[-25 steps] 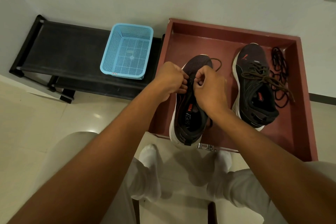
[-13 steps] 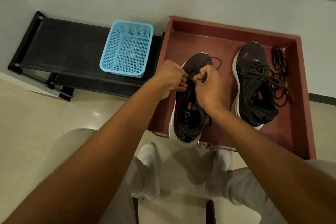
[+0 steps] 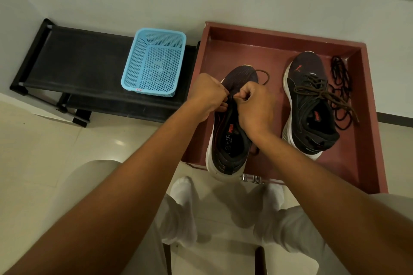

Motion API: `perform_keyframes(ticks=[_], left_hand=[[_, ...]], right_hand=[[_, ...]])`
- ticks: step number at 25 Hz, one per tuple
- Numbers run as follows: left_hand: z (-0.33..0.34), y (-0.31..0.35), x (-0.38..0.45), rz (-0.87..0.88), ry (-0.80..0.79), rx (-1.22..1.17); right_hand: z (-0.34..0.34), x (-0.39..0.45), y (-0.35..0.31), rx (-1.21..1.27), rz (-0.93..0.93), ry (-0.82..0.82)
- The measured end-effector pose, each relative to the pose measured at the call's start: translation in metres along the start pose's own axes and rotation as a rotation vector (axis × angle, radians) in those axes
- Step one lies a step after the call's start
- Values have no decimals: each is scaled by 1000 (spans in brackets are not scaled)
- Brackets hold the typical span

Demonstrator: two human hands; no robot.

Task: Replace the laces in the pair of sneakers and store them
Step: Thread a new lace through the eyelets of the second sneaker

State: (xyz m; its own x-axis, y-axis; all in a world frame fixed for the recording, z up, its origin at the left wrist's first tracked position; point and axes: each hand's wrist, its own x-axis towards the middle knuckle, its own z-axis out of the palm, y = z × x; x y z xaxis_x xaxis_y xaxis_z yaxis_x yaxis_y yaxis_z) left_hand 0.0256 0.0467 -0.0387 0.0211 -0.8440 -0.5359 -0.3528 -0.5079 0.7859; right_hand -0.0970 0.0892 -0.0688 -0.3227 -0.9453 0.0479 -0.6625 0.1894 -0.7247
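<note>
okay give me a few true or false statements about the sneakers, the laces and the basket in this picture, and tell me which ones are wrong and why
1. Both hands, left hand and right hand, work at the near sneaker. True.
2. The far sneaker has no lace in it. False: a brown lace is threaded through it.
3. The blue basket holds the loose black laces. False: the basket shows nothing inside; the black laces lie in the red tray, right of the far sneaker.
4. The basket stands on the black rack. True.
5. Both sneakers stand in the red tray. True.
</note>
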Motion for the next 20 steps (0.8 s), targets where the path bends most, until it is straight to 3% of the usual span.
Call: perform_keyframes(ticks=[8, 14, 20], left_hand=[[-12, 7, 14, 27, -133, 52], [-6, 7, 19, 125, -132, 281], [-6, 10, 17, 138, -149, 316]], right_hand=[[-14, 4, 1, -5, -62, -86], [-20, 3, -1, 9, -71, -144], [-22, 3, -5, -25, -68, -155]])
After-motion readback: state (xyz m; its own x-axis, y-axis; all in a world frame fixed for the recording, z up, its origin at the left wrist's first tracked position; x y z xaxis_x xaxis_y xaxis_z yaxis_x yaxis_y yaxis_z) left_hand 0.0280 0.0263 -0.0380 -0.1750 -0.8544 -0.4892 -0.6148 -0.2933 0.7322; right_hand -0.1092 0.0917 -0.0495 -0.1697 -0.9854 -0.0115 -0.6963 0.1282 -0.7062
